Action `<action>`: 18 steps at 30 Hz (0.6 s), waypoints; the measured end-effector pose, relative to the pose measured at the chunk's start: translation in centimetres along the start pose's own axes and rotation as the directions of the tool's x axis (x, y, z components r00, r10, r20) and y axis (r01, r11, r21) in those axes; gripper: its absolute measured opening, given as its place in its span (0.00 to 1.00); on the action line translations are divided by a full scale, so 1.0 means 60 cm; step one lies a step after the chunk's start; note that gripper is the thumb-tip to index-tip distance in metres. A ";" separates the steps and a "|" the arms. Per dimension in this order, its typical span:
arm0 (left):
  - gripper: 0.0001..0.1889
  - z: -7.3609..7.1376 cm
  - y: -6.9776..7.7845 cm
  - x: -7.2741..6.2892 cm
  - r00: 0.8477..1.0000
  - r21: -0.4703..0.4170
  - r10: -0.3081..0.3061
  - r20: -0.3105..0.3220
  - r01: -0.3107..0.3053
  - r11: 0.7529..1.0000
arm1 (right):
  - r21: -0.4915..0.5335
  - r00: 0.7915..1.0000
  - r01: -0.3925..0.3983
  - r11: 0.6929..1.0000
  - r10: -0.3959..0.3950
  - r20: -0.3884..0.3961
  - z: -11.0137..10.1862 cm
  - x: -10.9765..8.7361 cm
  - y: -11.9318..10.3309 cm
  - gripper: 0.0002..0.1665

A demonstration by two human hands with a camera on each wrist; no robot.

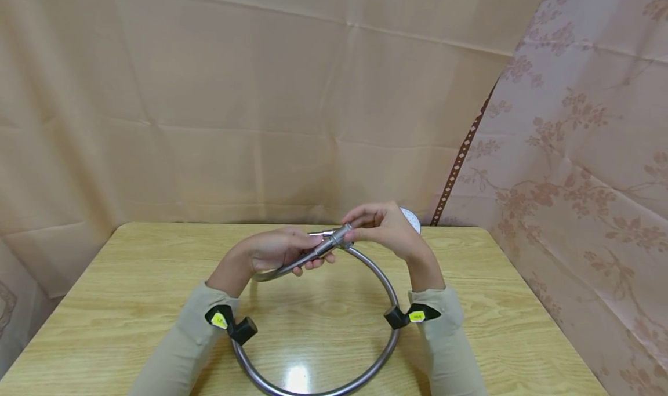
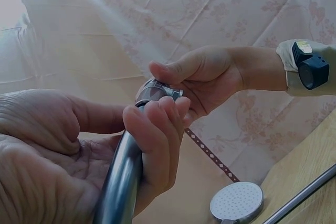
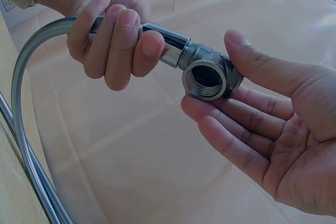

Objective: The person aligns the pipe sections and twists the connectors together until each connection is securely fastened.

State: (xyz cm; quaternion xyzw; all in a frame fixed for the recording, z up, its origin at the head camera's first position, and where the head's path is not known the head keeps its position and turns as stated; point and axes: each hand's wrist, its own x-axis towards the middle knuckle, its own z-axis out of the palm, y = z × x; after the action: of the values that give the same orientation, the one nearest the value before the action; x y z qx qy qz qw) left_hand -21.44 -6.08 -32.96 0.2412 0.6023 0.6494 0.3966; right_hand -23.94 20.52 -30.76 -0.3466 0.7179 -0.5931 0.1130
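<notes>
A flexible metal shower hose loops over the wooden table. My left hand holds one end, its fingers curled round the hose just behind the smooth metal connector. At the tip of that connector sits a metal tee-shaped fitting, its round threaded side opening facing the right wrist camera. My right hand pinches the fitting between thumb and fingertips. Both hands are raised above the table's far part. Beyond the right hand lies a round shower head with a pale, dotted face, partly hidden in the head view.
The wooden table ends at a beige curtain at the back. A flowered cloth hangs along the right side. Black wrist cameras sit on both sleeves, overlapping the hose loop in the head view.
</notes>
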 end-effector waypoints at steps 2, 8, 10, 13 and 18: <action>0.19 -0.001 0.000 -0.001 1.000 0.008 0.009 0.007 -0.009 1.000 | -0.001 1.000 0.000 1.000 0.000 0.000 0.000 0.000 0.000 0.19; 0.17 -0.005 -0.003 0.001 0.999 0.021 0.030 0.034 -0.030 0.999 | -0.009 1.000 -0.006 1.000 0.006 -0.001 0.001 -0.001 -0.002 0.18; 0.17 -0.006 -0.004 0.001 0.999 0.026 0.031 0.037 -0.032 0.999 | -0.011 1.000 -0.005 1.000 0.005 -0.001 0.001 -0.001 -0.002 0.18; 0.16 -0.006 -0.004 0.002 0.999 0.030 0.023 0.034 -0.024 0.999 | -0.011 1.000 -0.004 1.000 0.004 -0.001 0.001 -0.001 -0.002 0.18; 0.16 -0.005 -0.002 0.000 1.000 0.028 0.016 0.027 -0.017 0.999 | -0.015 1.000 -0.006 1.000 0.006 -0.002 0.002 -0.001 -0.002 0.19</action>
State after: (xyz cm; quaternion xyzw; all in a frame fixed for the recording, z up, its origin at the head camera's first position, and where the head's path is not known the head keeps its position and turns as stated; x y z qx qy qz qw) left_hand -21.65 -6.23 -33.11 0.2605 0.6042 0.6406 0.3959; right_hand -23.79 20.50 -30.68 -0.3446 0.7234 -0.5878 0.1114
